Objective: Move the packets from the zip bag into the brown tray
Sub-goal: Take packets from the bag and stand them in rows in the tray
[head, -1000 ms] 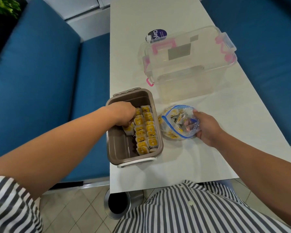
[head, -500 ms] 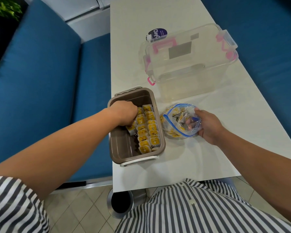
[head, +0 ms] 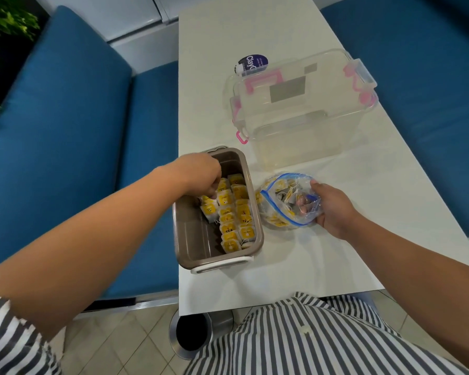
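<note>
The brown tray [head: 190, 239] sits at the table's left edge with two rows of yellow tea packets [head: 236, 212] along its right side. My left hand [head: 201, 173] reaches into the tray, fingers curled down onto a small stack of packets [head: 209, 208] left of the rows. Whether it still pinches them I cannot tell. To the tray's right lies the clear zip bag [head: 287, 201] with a blue seal, holding several more yellow packets. My right hand [head: 333, 209] grips the bag's right side, with fingers inside its open mouth.
A clear plastic box [head: 303, 109] with pink latches stands behind the bag, a dark round label [head: 252, 63] just beyond it. Blue bench cushions [head: 65, 131] flank the white table [head: 336, 261]. The table's near edge lies against my striped shirt.
My left hand has lifted slightly and shifted toward the tray's far end, leaving the small stack of packets more exposed. My right hand keeps its grip on the bag.
</note>
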Available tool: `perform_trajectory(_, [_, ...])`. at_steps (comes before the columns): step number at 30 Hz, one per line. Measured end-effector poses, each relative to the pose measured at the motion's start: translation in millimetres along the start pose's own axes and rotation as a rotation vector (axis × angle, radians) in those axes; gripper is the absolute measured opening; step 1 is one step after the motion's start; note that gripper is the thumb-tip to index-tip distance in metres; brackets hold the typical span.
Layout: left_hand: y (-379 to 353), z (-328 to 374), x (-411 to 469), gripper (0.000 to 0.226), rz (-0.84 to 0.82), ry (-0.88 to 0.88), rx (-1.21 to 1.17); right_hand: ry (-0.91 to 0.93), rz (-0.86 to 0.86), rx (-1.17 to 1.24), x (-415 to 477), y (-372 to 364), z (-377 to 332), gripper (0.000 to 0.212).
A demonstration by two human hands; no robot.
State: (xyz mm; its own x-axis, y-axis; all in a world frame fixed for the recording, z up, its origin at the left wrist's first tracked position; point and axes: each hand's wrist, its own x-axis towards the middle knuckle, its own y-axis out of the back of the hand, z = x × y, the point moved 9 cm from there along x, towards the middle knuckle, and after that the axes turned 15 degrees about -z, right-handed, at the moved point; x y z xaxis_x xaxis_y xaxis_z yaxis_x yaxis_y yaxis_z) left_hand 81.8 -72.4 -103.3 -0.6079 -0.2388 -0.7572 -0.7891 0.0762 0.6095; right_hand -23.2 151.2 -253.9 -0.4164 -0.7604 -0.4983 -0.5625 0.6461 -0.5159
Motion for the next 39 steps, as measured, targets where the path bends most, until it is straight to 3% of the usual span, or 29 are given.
perform_trajectory(8, [84.4,64.0,-38.7,0.018,0.239,-0.271,-0.217,-0.002,-0.018,-0.001,0.2,-1.1,0.0,0.029])
perform_trajectory(12, [88.0,115.8,-13.2,0.019,0.234,-0.356,-0.139,0.002,0.002,-0.017,1.2,1.3,0.2,0.029])
perform_trajectory(22, [70.4,158.0,39.7,0.026,0.157,-0.265,0.253,-0.001,0.036,-0.109,3.6,10.5,2.5,0.031])
perform_trajectory(28, [61.3,157.4,48.6,0.031,0.059,-0.319,0.207,-0.012,0.048,-0.118,6.2,13.8,5.6,0.031])
perform_trajectory(39, [68.4,149.1,42.7,0.02,0.113,-0.32,0.058,0.002,0.025,-0.109,4.0,11.1,3.6,0.032])
